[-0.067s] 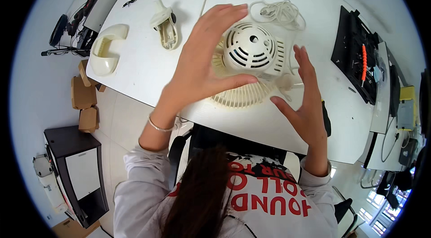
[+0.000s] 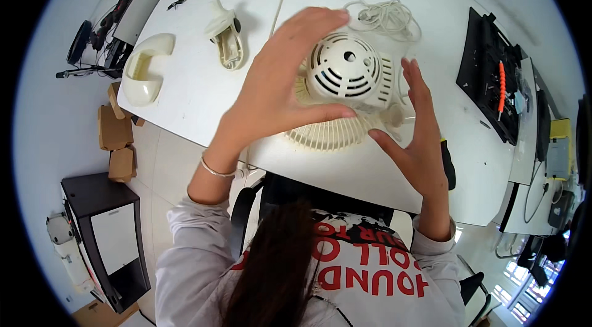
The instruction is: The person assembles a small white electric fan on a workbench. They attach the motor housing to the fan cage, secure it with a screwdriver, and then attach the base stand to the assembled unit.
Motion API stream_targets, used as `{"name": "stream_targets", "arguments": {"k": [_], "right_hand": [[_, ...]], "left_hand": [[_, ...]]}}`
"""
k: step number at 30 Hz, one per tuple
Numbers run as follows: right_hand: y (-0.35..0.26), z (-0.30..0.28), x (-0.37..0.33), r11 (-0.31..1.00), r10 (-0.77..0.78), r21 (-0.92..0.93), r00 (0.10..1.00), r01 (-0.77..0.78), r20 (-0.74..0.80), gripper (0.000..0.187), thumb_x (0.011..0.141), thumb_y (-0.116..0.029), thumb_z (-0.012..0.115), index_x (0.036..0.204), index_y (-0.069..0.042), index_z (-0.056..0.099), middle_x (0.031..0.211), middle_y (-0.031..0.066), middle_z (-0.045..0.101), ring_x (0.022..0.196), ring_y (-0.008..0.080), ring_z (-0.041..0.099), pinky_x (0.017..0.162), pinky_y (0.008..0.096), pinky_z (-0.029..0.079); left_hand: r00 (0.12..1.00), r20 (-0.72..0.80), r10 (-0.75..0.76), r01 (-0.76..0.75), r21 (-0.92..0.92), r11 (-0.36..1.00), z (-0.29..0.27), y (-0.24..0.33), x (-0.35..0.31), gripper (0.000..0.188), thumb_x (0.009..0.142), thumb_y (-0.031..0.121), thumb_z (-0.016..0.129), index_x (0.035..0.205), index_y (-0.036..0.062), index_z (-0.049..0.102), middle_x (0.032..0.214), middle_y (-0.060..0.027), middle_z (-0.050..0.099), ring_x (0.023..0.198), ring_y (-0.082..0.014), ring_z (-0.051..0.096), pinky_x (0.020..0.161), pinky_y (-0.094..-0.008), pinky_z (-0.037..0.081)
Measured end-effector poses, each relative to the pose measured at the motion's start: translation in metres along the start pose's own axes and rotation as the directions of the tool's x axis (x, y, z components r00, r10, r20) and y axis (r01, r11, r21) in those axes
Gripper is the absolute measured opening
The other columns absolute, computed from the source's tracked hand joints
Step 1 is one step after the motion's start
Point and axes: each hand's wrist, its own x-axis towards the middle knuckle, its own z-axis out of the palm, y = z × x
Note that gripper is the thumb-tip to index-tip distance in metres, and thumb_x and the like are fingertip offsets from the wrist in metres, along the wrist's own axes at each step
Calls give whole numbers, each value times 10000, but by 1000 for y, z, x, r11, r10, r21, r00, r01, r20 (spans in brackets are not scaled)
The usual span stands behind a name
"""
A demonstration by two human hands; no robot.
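— White table (image 2: 185, 80) in front of you, a black tool case (image 2: 478, 74) along its right. Where is your slotted dome (image 2: 345, 77)?

— Between your two hands, with a ribbed guard (image 2: 327, 136) showing along the side nearer you and a coiled cord (image 2: 388, 18) just beyond.

— And your fingers?

— Your left hand (image 2: 274, 89) arches beside the dome, thumb spread well away from the fingers; whether it touches, I can't tell. Your right hand (image 2: 419, 151) stands to the dome's right, its thumb and fingers apart too.
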Motion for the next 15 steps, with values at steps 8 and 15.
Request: {"name": "stream_targets", "arguments": {"k": [8,15], "right_hand": [[34,24,24,946,69,312,995,-87,66,1086,618,-127,837,1475,-59,174,1387,156,400,1265,335,417,1012,404,408],[40,24,30,922,79,376,995,-96,60,1046,557,-68,853,1432,-62,279,1335,139,447,1165,291,531,924,358,508]], "left_hand": [[957,191,219,-181,-198,963,19,-40,15,727,569,352,845,1189,62,599,1225,-116,595,1169,-341,531,964,-442,431],[968,124,219,-175,-293,940,31,-47,13,657,583,384,837,1118,57,638,1163,-145,612,1068,-390,561,883,-457,471]]}}
